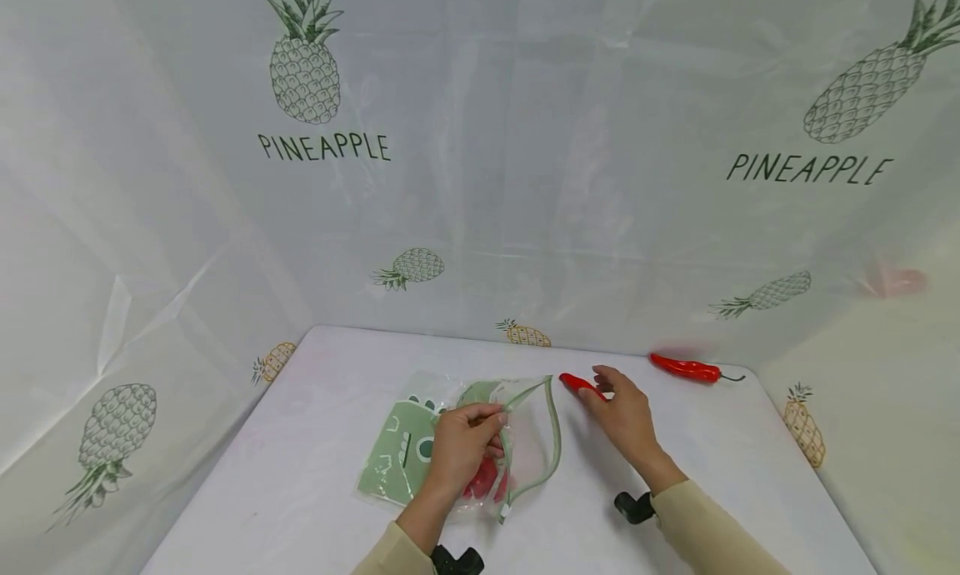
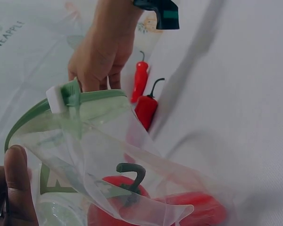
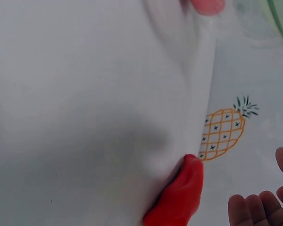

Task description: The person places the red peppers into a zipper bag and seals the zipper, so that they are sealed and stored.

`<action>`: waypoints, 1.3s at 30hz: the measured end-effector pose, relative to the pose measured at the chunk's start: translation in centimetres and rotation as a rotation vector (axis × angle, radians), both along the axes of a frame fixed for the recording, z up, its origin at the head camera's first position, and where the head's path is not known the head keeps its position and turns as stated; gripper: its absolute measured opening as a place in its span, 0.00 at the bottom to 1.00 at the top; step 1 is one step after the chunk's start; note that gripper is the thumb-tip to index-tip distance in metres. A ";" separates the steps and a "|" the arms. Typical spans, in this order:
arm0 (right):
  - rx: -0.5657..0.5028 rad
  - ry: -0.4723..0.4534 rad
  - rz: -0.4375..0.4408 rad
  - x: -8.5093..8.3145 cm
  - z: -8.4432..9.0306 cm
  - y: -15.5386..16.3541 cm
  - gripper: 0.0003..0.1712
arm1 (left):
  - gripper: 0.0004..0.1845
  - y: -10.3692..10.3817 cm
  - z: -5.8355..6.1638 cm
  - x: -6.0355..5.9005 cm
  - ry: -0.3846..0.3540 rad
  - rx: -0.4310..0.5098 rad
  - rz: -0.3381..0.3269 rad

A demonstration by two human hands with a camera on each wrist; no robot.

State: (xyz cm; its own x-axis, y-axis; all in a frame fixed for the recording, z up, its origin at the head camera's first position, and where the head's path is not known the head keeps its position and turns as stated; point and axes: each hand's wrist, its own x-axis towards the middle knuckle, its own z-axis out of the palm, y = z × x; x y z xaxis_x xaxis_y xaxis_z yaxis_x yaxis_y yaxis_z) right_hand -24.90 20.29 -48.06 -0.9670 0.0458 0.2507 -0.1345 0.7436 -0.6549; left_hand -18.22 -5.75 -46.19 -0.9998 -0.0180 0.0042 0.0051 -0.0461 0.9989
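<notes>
Closest to my head camera, the left hand [image 1: 461,446] is pinching the upper lip of the zip bag [image 1: 465,442], thumb and fingers curled on the green rim and lifting it so the mouth is gaping toward the right. Through the clear plastic I am seeing red peppers already lying inside, low in the bag near the wrist.

Just beyond that open mouth, the right hand [image 1: 626,417] is resting over the loose pepper [image 1: 581,383] on the table [image 1: 720,475]. Its fingers are lying nearly straight and relaxed; I am reading them as touching the pepper's near end rather than gripping it, though the head view is not showing the contact clearly. In the right wrist view the pepper's red tip is sitting just beside the fingertips [image 3: 254,207].

That pepper is lying with its long axis running left to right, one end pointing at the bag opening, so it is lining up roughly with the mouth. My right hand is plainly the nearer one to it.

A second pepper [image 1: 686,368] is sitting well apart, at the far right edge of the table
</notes>
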 end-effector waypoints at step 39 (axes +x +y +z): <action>0.185 -0.243 0.022 -3.7 -4.0 1.8 0.43 | 0.11 0.1 -0.4 0.3 -0.005 -0.014 -0.006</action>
State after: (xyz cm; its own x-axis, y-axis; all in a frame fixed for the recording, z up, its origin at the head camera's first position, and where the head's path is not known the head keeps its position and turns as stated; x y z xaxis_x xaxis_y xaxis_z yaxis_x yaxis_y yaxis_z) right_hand -28.56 22.05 -52.08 -0.9999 -0.0008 0.0141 -0.0080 0.8517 -0.5239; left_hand -17.95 -5.65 -46.57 -0.9999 -0.0122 -0.0001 0.0003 -0.0322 0.9995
